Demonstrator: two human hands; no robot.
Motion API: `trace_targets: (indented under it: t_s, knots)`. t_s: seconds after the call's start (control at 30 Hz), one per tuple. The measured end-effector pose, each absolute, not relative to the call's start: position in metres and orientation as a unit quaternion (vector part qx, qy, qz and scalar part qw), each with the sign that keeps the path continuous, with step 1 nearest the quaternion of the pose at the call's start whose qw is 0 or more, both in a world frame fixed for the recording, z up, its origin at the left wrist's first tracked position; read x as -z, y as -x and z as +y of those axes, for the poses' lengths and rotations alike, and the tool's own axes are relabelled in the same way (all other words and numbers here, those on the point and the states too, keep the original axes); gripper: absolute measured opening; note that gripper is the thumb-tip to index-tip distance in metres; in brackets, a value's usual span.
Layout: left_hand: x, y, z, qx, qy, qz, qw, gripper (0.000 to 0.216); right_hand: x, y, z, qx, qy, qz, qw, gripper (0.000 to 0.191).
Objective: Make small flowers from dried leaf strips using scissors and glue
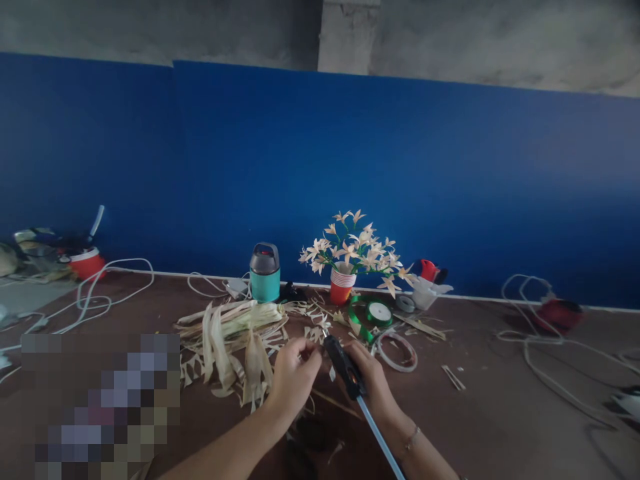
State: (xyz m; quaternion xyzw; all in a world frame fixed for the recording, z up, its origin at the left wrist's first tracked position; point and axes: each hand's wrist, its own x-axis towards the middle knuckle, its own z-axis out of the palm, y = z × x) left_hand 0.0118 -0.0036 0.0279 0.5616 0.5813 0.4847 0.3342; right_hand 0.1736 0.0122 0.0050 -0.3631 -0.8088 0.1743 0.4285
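My right hand (373, 377) grips a black hot glue gun (345, 367), its nozzle pointing forward and a long translucent glue stick (377, 437) running out of its back. Close on the left, my left hand (295, 373) is closed in a pinch; what its fingertips hold is too small to make out. Pale husk petals (324, 323) show right at the nozzle tip, but I cannot tell if they touch it. Dried corn husks (235, 333) lie in a heap beside my left hand. Behind stands a red paper cup (343, 287) with several pale husk flowers (367, 250) on green stems.
A teal lidded container (265, 280) stands behind the husks. Green ribbon (357, 313), a white spool (380, 313), a clear coil (397, 353) and a white plastic cup (425, 293) are on the right. White cables (100, 300) cross the brown table (480, 427); a blue panel (250, 147) closes the back.
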Motion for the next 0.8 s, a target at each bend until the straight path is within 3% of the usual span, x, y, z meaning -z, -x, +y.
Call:
trace_targets:
  t_s: [0.37,0.8]
  knots:
    - [-0.027,-0.0111,-0.0026,-0.501,-0.547,0.574,0.347,0.019,-0.0023,-0.1746,0.0133,-0.178,0.362,-0.807,0.432,0.016]
    - [-0.0185,-0.0053,0.0009,-0.495,-0.616,0.568,0.231,0.017,-0.0047,-0.1726,0.0124,-0.198,0.36,-0.787,0.46,0.006]
